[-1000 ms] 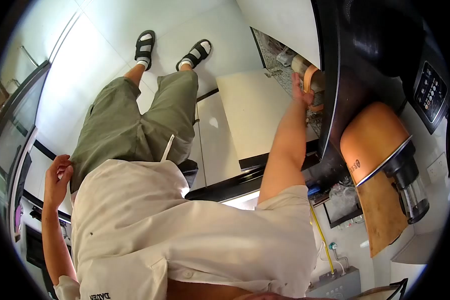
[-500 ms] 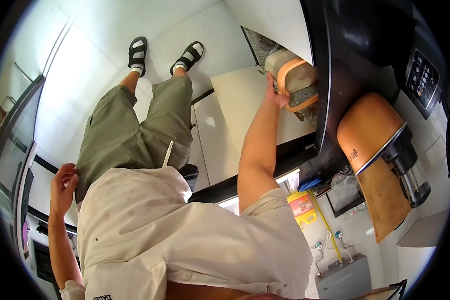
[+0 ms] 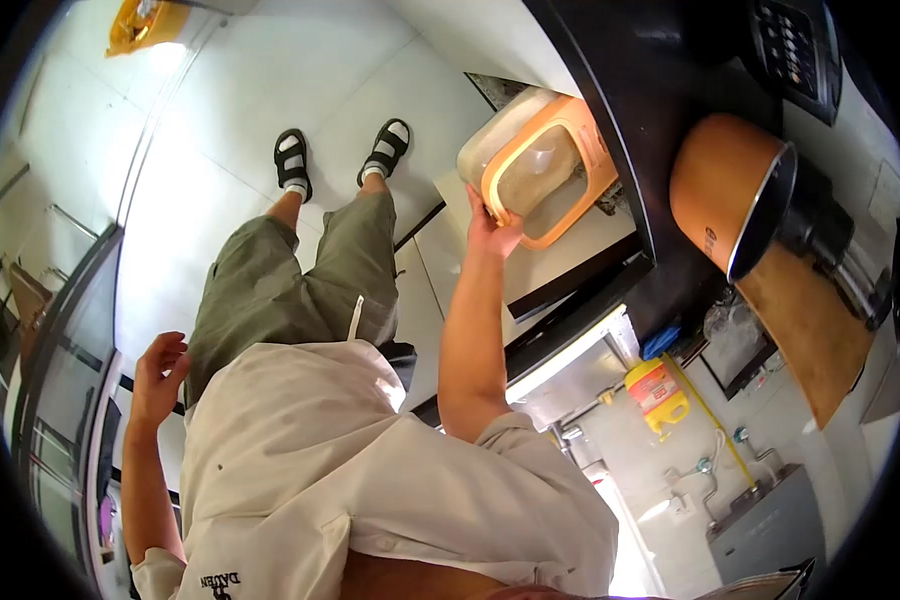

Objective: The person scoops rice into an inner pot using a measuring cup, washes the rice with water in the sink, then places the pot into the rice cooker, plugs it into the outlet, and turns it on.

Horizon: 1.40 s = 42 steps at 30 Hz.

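Observation:
A see-through plastic storage bin [image 3: 540,172] with an orange rim stands tilted in view at the open lower cabinet [image 3: 470,250], beneath the dark counter. My right hand [image 3: 492,228] grips the near edge of its orange rim, fingers wrapped around it. Pale material shows inside the bin, but I cannot make out what it is. Down at my left side, my left hand [image 3: 158,375] hangs beside my green shorts with fingers loosely bent and nothing in it.
On the dark counter [image 3: 660,170] sit an orange pot [image 3: 720,190] and a black control panel [image 3: 795,50]. A wooden board [image 3: 805,330] leans nearby. A yellow bottle [image 3: 655,390] is farther right. Glass sliding doors [image 3: 65,370] stand at left, with a yellow bag [image 3: 145,25] beyond.
The bin has come farther out of the cabinet, toward the left, with my right hand still on its rim. My view has shifted. The left hand stays at my side.

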Each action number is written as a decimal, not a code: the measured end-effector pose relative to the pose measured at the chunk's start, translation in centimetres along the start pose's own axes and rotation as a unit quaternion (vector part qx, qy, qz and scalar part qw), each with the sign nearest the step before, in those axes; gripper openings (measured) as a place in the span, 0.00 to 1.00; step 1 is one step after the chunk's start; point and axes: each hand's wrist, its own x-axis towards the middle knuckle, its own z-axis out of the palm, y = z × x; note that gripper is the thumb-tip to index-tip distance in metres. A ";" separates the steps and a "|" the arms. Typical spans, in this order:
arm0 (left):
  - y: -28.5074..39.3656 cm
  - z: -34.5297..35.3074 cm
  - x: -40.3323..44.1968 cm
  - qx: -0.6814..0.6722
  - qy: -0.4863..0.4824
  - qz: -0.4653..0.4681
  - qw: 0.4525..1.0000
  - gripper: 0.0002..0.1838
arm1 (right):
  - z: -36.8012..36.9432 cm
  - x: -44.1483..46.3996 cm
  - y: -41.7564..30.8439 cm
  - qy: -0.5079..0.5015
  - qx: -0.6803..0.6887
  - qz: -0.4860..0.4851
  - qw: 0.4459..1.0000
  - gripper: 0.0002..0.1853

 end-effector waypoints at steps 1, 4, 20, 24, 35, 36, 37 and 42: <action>0.0 -0.2 0.1 0.002 -0.004 0.008 1.000 0.16 | 0.1 -1.3 0.1 0.009 -0.005 -0.001 1.000 0.34; 0.1 -0.6 0.4 0.008 -0.016 0.030 0.999 0.17 | -0.8 -5.0 0.7 0.003 0.010 0.009 1.000 0.34; 6.8 -1.7 5.4 0.008 -0.115 0.179 0.977 0.22 | -13.0 -22.4 0.1 -0.045 -0.212 0.068 0.974 0.22; 12.7 0.6 5.7 -0.020 -0.181 0.235 0.955 0.35 | -6.6 -29.8 -2.7 -0.012 -0.118 0.116 0.986 0.22; 29.6 2.8 8.9 -0.172 -0.179 0.477 0.843 0.58 | 8.0 -32.2 -9.2 -0.147 -0.229 0.077 0.959 0.33; 31.2 2.2 10.0 -0.205 -0.186 0.503 0.819 0.58 | 9.7 -30.9 -9.5 -0.166 -0.231 0.085 0.955 0.33; 34.0 1.9 7.0 -0.260 -0.223 0.498 0.797 0.54 | 11.8 -29.9 -9.9 -0.161 -0.241 0.087 0.953 0.32; 38.9 -1.6 7.6 -0.234 -0.173 0.499 0.816 0.46 | 20.5 -23.9 -11.5 -0.245 -0.262 0.126 0.925 0.27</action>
